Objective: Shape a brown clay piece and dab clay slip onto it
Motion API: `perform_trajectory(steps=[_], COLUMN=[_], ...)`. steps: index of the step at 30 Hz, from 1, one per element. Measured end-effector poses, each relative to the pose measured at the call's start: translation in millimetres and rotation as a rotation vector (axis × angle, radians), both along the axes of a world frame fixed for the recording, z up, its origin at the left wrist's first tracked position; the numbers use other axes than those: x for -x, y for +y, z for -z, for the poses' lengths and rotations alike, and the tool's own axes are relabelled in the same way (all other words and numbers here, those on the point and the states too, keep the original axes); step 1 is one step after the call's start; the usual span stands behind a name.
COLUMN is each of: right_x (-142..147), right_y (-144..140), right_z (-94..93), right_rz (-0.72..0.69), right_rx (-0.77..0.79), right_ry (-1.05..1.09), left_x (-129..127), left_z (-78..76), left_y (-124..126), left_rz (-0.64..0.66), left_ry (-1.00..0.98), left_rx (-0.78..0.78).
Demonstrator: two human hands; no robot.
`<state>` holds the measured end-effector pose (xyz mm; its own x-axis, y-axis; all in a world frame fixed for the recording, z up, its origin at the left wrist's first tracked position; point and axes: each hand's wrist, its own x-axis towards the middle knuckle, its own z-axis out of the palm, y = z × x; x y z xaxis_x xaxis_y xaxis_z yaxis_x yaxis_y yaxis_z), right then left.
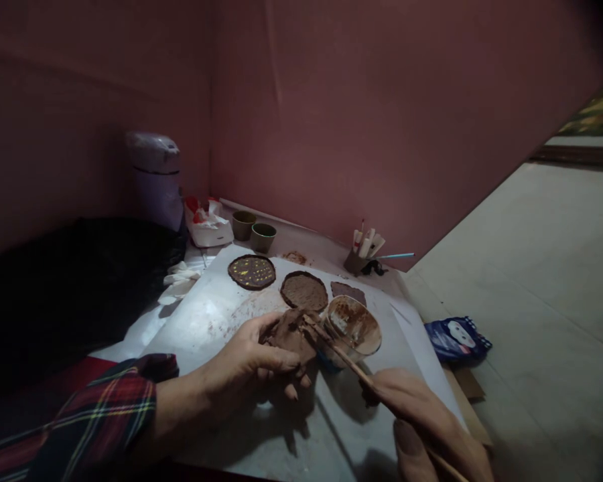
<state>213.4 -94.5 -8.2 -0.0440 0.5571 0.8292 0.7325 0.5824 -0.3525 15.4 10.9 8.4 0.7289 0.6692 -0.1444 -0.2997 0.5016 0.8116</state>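
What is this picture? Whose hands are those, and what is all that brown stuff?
There is no machine here. A person wears a camera on the head, so you look down at that person's own two hands. The left hand, in a checked sleeve, holds a lump of brown clay. The right hand holds a thin wooden stick whose tip touches the clay. Right behind the lump is a clear bowl smeared brown inside. On the white sheet lie flat clay discs: one with yellow dots, one plain. Farther back stand two small green cups and a holder of tools. A blue packet lies to the right.
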Motion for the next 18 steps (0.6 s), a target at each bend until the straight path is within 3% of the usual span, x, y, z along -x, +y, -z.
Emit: perform_trajectory(steps=[4,6,10,13,18], right_x=[-2,-1,-1,-3,-7], right_y=[-1,-5,-13,-14,-11], right_z=[-8.9,-16.3,-32.4,-35.6,-18.4], right_rz=[-0.038,0.076,-0.029,-0.054,0.002], right_rx=[0.014,-0.011,0.029,0.05,-0.017], right_ry=[-0.32,-0.447,-0.75,-0.736,-0.426], left_x=[-1,-1,-2,-2,0], left_z=[-0.4,-0.8,-1.5,-1.5,-2.7], left_y=[0,0,0,0,2], left_rz=[-0.016,-0.024,-0.047,-0.031,-0.051], left_ry=[-0.011,-0.022,-0.012,-0.011,0.008], left_rx=[-0.025,-0.029,-0.013,-0.017,-0.032])
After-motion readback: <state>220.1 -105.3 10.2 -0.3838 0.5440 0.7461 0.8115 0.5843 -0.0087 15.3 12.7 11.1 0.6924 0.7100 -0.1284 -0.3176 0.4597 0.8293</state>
